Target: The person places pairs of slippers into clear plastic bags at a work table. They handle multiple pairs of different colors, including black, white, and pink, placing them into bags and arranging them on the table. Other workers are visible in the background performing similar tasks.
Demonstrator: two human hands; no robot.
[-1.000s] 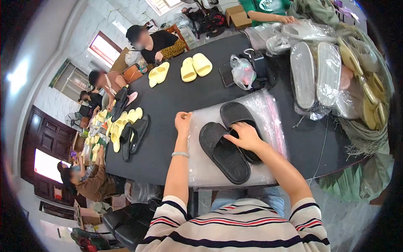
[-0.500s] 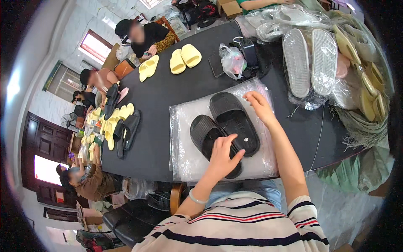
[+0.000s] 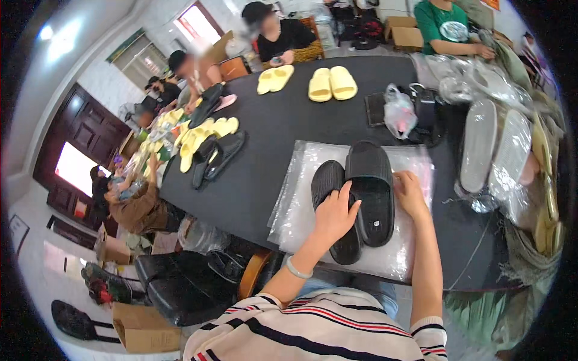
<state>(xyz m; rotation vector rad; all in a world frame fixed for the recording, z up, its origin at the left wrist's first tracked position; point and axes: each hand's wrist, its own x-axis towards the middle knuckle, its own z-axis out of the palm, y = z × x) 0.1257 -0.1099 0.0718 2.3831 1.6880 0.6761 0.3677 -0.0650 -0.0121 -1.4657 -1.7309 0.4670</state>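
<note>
Two black slide slippers [image 3: 369,198] lie side by side, soles down, on a stack of clear plastic bags [image 3: 301,174] in front of me. My left hand [image 3: 337,213] rests over the strap and footbed of the left slipper [image 3: 346,243]. Its thumb and index finger are spread, and the other fingers are partly hidden. At the outer side of the right slipper's strap is my right hand [image 3: 410,194], fingers loosely bent and touching or nearly touching its edge. Nothing shows in its grasp.
Yellow slippers [image 3: 332,83] and more black ones [image 3: 226,155] lie across the dark table [image 3: 271,120]. A small filled plastic bag [image 3: 400,111] and a phone-like dark slab [image 3: 376,109] sit beyond the stack. Bagged grey slippers [image 3: 479,146] are heaped right. Co-workers sit around the far and left sides.
The two black slippers have turned straighter and closer together. My right hand has come down to the right slipper's side; my left stays over the left slipper. The view has shifted.
</note>
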